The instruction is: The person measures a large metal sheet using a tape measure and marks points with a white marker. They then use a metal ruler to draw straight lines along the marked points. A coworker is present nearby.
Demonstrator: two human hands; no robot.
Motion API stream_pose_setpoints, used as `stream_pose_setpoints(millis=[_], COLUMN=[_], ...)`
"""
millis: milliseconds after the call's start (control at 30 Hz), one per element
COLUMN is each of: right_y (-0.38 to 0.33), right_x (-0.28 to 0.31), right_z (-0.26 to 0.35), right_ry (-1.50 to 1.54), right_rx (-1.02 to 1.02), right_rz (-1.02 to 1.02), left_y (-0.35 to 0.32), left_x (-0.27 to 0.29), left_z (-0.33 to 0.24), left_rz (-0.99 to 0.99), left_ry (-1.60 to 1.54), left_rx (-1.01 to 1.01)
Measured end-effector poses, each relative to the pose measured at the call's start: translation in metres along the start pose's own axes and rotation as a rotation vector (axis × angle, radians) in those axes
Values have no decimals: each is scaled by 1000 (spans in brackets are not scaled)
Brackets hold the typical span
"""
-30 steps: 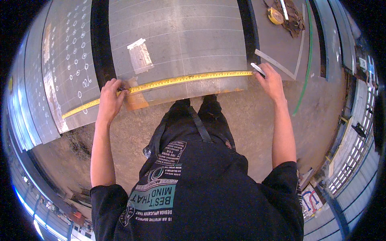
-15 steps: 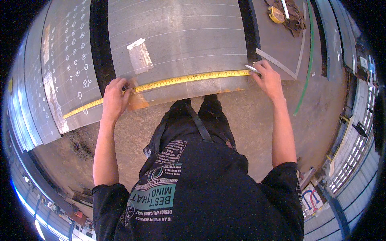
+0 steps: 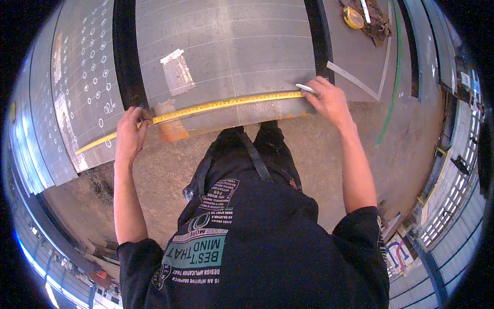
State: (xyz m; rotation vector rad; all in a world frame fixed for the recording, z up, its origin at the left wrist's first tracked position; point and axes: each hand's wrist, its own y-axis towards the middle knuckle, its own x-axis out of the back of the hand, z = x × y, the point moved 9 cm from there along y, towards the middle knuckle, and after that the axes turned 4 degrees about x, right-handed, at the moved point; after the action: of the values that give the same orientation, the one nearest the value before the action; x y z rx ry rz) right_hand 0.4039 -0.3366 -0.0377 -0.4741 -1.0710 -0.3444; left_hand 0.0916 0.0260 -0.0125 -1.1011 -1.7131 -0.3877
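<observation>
A yellow measuring tape (image 3: pixel 226 105) stretches along the near edge of a grey metal plate (image 3: pixel 221 46) marked with thin white lines. My left hand (image 3: pixel 131 133) pinches the tape beside the left black bar (image 3: pixel 128 67), and the blade runs on past it to the left. My right hand (image 3: pixel 326 102) is closed round a white marker (image 3: pixel 305 88) whose tip points left. That same hand is at the tape's right end in view; its fingers hide whatever lies beyond.
A pale patch (image 3: pixel 177 74) is on the plate. At right are a second black bar (image 3: pixel 320 38), a metal square (image 3: pixel 352 80) and a yellow tape measure case (image 3: pixel 353 18) on a brown rag (image 3: pixel 378 28). Circled white marks cover the left plate (image 3: pixel 77 103).
Both hands have shifted left along the plate edge, and the tape has slid left with them. The marker has moved left in my right hand.
</observation>
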Motion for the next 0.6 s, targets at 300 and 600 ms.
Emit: stream_pose_setpoints(millis=[300, 600], right_y=[15, 12], right_x=[-11, -6], right_z=[31, 23], right_ry=[40, 15], right_rx=[57, 15], right_rz=[13, -2], left_y=[7, 9], left_x=[-21, -20], left_z=[-12, -10], left_rz=[52, 108], left_ry=[51, -30], left_rx=[-89, -29])
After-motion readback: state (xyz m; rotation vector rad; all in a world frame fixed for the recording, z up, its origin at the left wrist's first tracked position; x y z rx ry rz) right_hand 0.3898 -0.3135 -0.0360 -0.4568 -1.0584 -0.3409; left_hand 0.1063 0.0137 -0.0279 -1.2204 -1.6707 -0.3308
